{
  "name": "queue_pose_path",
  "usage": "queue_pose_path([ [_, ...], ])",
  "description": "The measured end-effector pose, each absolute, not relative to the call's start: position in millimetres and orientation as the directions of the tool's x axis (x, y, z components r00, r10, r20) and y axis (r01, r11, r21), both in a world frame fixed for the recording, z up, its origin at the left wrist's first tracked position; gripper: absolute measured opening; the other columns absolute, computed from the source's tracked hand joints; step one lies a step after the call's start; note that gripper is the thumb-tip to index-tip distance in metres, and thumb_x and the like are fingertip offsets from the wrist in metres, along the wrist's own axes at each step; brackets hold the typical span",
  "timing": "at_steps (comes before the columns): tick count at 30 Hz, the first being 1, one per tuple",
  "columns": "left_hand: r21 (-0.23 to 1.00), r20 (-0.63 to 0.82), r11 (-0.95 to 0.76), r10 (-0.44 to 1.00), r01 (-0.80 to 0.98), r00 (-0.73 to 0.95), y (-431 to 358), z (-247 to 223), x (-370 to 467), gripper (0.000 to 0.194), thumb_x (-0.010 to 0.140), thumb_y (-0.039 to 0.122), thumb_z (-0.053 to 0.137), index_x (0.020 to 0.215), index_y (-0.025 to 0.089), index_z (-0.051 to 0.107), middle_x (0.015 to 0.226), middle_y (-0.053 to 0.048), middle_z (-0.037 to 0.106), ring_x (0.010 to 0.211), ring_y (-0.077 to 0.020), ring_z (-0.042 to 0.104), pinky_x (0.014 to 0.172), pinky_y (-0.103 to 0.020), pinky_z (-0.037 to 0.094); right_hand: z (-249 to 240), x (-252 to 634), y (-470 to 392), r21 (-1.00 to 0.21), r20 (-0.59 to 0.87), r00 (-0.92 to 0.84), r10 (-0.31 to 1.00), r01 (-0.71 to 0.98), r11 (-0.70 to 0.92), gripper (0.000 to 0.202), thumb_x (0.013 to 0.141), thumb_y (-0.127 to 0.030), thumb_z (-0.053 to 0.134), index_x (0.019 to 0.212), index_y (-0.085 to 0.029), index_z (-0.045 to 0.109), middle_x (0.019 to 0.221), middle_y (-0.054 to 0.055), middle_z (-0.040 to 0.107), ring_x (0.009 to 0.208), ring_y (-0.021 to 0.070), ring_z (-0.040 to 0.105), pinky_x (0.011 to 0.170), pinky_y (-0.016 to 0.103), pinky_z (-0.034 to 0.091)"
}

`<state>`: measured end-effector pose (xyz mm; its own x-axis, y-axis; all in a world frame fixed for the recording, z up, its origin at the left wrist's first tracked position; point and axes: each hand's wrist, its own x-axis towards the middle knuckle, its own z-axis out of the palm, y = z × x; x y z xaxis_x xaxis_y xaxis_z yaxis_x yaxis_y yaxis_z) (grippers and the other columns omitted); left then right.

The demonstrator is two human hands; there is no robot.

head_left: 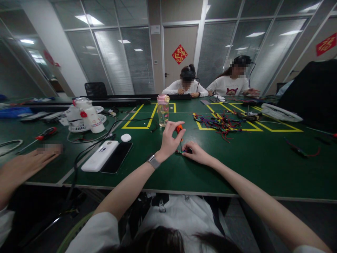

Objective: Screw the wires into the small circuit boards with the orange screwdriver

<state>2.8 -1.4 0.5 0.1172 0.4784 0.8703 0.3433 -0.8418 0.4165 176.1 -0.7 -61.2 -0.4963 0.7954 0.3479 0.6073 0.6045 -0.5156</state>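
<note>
two hands at a small part on a green worktop (237,168)

the left hand (168,138) pinches the orange handle of a small screwdriver (179,133), held upright with its tip down on a small dark part (181,151); the right hand (196,153) presses closed on that part, flat on the worktop. just beyond the hands stands a clear bottle (163,110), a tangle of coloured wires (219,123) beyond to the right. left of the left hand lie a white power bank (100,155), a dark phone (117,157) and black cables (86,149); a co-worker's hand (25,165) rests farther left.
</note>
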Motion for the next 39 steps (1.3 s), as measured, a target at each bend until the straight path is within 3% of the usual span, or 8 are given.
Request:
queue_pose_path([
  [8, 0.454, 0.847, -0.842, 0.509, 0.293, 0.152, -2.9, 1.7, 2.2, 0.031, 0.098, 0.022, 0.04, 0.127, 0.022, 0.052, 0.109, -0.006, 0.06, 0.102, -0.015, 0.056, 0.092, -0.029, 0.044, -58.9, 176.2, -1.6, -0.545, 0.353, -0.485, 0.8, 0.589, 0.597, 0.008, 0.076, -0.018, 0.066, 0.084, -0.017, 0.064, 0.079, 0.003, 0.063, 0.076, 0.0168, 0.055, 0.074, 0.029, 0.045],
  [15, 0.42, 0.877, -0.823, 0.477, 0.383, 0.064, -3.0, 2.2, 1.5, 0.017, 0.087, 0.03, 0.062, 0.101, 0.021, 0.064, 0.087, -0.001, 0.053, 0.081, -0.014, 0.052, 0.08, -0.029, 0.046, -56.9, 179.3, -1.3, -0.551, 0.335, -0.512, 0.791, 0.575, 0.605, 0.011, 0.078, -0.019, 0.064, 0.088, -0.017, 0.068, 0.081, 0.005, 0.065, 0.078, 0.0185, 0.056, 0.076, 0.032, 0.045],
  [22, 0.449, 0.856, -0.84, 0.502, 0.305, 0.123, -3.4, 1.4, 0.7, 0.033, 0.099, 0.024, 0.035, 0.126, 0.022, 0.054, 0.107, -0.006, 0.06, 0.101, -0.0155, 0.056, 0.091, -0.031, 0.045, -56.5, 180.0, -0.9, -0.547, 0.342, -0.524, 0.78, 0.564, 0.619, 0.012, 0.076, -0.018, 0.065, 0.088, -0.017, 0.068, 0.081, 0.005, 0.064, 0.076, 0.0178, 0.055, 0.075, 0.032, 0.045],
  [25, 0.423, 0.877, -0.847, 0.472, 0.321, 0.092, -2.9, 1.4, 1.3, 0.028, 0.097, 0.025, 0.043, 0.12, 0.02, 0.058, 0.1, -0.005, 0.062, 0.094, -0.0149, 0.057, 0.088, -0.031, 0.045, -55.8, 180.7, -0.7, -0.535, 0.335, -0.545, 0.769, 0.561, 0.631, 0.014, 0.076, -0.017, 0.064, 0.089, -0.016, 0.068, 0.082, 0.005, 0.064, 0.077, 0.0184, 0.055, 0.076, 0.032, 0.044],
  [30, 0.385, 0.891, -0.847, 0.445, 0.367, 0.093, -4.1, 2.7, 1.3, 0.02, 0.089, 0.031, 0.059, 0.104, 0.02, 0.065, 0.086, -0.002, 0.054, 0.082, -0.014, 0.052, 0.079, -0.028, 0.046, -54.5, 180.5, -1.4, -0.529, 0.335, -0.545, 0.768, 0.566, 0.632, 0.015, 0.076, -0.016, 0.064, 0.09, -0.017, 0.067, 0.083, 0.005, 0.064, 0.079, 0.0185, 0.055, 0.077, 0.032, 0.044],
  [35, 0.423, 0.864, -0.851, 0.482, 0.312, 0.143, -4.7, 1.7, 0.1, 0.033, 0.098, 0.028, 0.036, 0.125, 0.021, 0.055, 0.101, -0.005, 0.057, 0.096, -0.0159, 0.054, 0.089, -0.031, 0.045, -57.1, 180.0, -0.3, -0.558, 0.348, -0.513, 0.785, 0.56, 0.613, 0.011, 0.077, -0.021, 0.066, 0.087, -0.017, 0.068, 0.079, 0.004, 0.063, 0.076, 0.0176, 0.054, 0.076, 0.032, 0.044],
  [39, 0.426, 0.866, -0.847, 0.483, 0.319, 0.127, -3.7, 1.5, 0.4, 0.031, 0.097, 0.025, 0.041, 0.125, 0.02, 0.055, 0.103, -0.005, 0.06, 0.097, -0.0159, 0.056, 0.09, -0.032, 0.044, -60.6, 181.2, 2.6, -0.605, 0.345, -0.5, 0.794, 0.528, 0.596, 0.011, 0.078, -0.023, 0.067, 0.087, -0.017, 0.069, 0.078, 0.003, 0.062, 0.077, 0.0175, 0.055, 0.077, 0.032, 0.044],
])
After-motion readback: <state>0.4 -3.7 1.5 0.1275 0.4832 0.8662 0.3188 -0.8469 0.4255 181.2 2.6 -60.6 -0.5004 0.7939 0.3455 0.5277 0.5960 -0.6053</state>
